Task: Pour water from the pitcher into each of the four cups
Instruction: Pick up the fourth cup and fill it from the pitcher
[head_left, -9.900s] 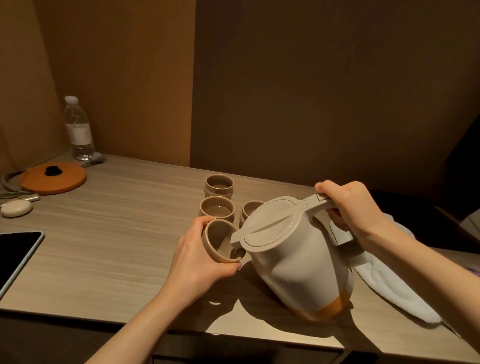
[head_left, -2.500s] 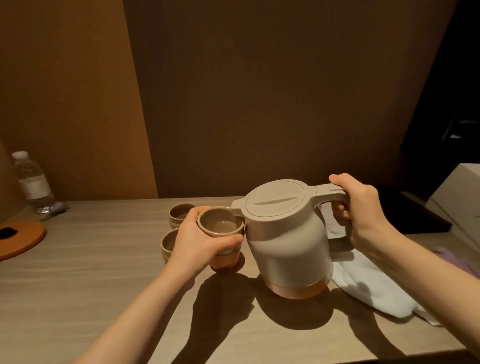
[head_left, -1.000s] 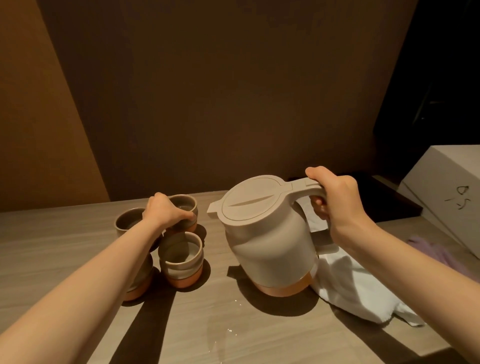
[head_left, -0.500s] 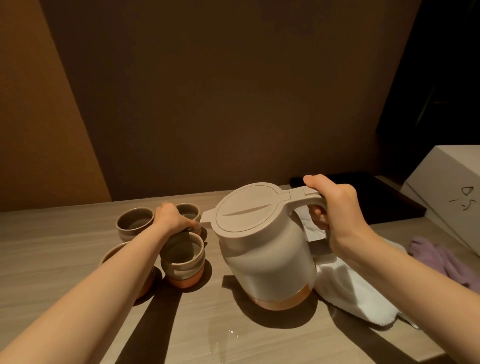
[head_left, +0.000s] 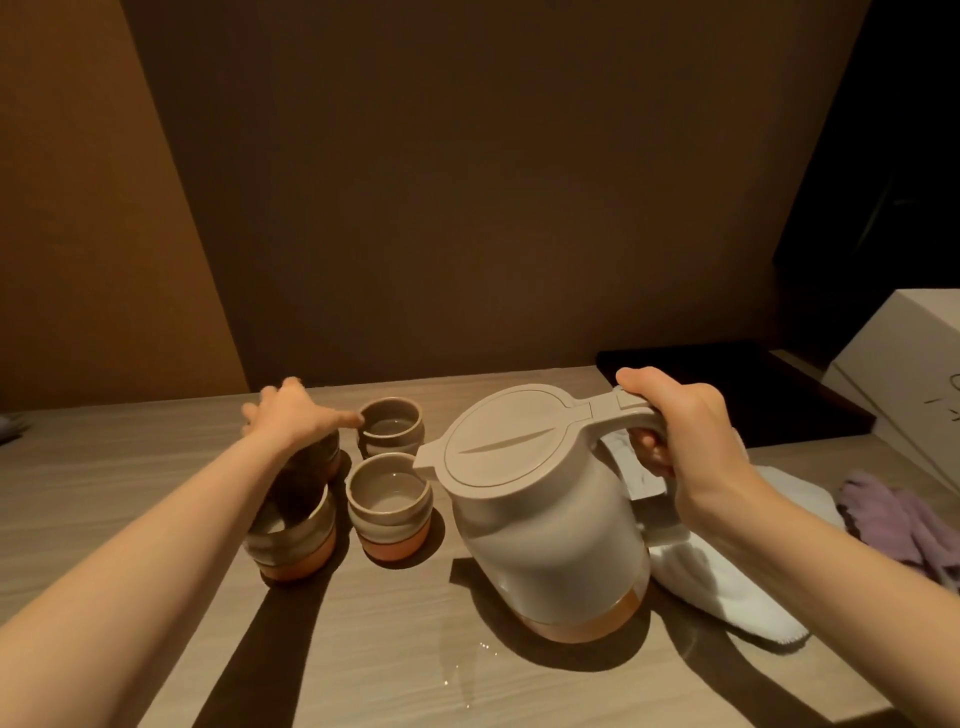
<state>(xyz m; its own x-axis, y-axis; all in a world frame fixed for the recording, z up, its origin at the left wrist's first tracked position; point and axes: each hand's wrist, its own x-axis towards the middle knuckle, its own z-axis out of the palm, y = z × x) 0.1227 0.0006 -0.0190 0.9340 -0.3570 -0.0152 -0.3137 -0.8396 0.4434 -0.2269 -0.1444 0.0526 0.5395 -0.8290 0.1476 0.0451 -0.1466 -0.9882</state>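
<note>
On the surface: a wooden top (head_left: 156, 483) is seen carrying a pitcher, four cups and cloths.
Pitcher: the beige pitcher (head_left: 545, 525) with an orange base is stood upright at centre right, lid shut, spout turned toward the cups.
Right hand: the right hand (head_left: 675, 431) is wrapped around the pitcher's handle, fingers clamped on it, thumb laid on top.
Left hand: the left hand (head_left: 291, 421) is held above the far left cup, blurred; its fingers are spread apart and nothing is gripped.
Cups: the near right cup (head_left: 389, 506) is set just beside the spout; the far right cup (head_left: 390, 428) is placed behind it; the near left cup (head_left: 293, 540) is partly covered by the forearm; the far left cup (head_left: 327, 454) is mostly hidden under the hand.
Water: water is visible in both right cups; droplets (head_left: 480, 649) are scattered before the pitcher.
Cloths: a white towel (head_left: 727, 587) is laid behind the pitcher, a purple cloth (head_left: 904, 519) beside it.
Far right: a white box (head_left: 904, 374) and a dark tray (head_left: 769, 389) are seen.
</note>
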